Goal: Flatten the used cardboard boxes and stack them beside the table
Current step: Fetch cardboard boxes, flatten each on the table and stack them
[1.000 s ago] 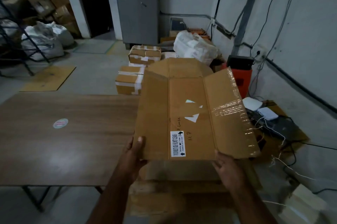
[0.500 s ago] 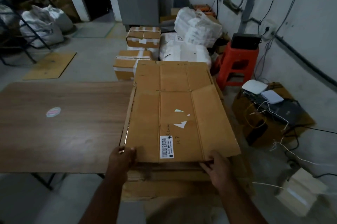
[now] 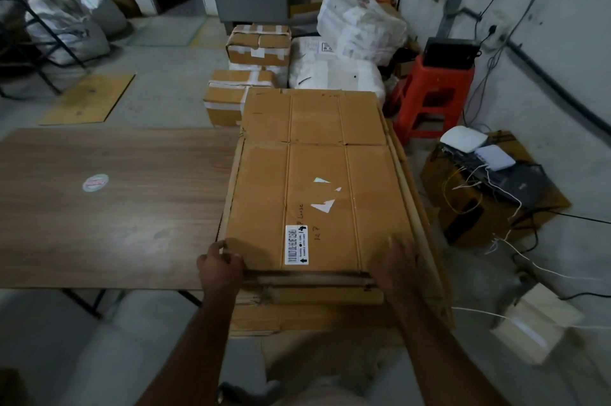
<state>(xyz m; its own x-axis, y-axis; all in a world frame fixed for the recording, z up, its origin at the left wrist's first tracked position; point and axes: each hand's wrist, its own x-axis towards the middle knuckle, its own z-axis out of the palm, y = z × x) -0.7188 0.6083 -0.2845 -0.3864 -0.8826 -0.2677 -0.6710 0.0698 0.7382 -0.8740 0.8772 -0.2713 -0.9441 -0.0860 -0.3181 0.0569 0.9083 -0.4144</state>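
Note:
A flattened brown cardboard box [image 3: 317,194] with a white barcode label lies flat on top of a stack of flattened cardboard [image 3: 317,309] that stands right of the wooden table [image 3: 115,207]. My left hand [image 3: 220,268] grips the box's near left corner, fingers curled over its edge. My right hand [image 3: 395,261] lies on the box's near right part, fingers spread flat on the surface; it is motion-blurred.
Taped cardboard boxes [image 3: 258,45] and white sacks [image 3: 357,25] sit behind the stack. An orange stool [image 3: 429,95] and a box carrying routers and cables [image 3: 489,180] stand to the right. A small carton [image 3: 535,329] lies at lower right. A cardboard sheet [image 3: 89,98] lies on the floor.
The flattened box went from tilted up in both hands to lying flat on the stack. My right hand shifted from gripping its edge to resting on top.

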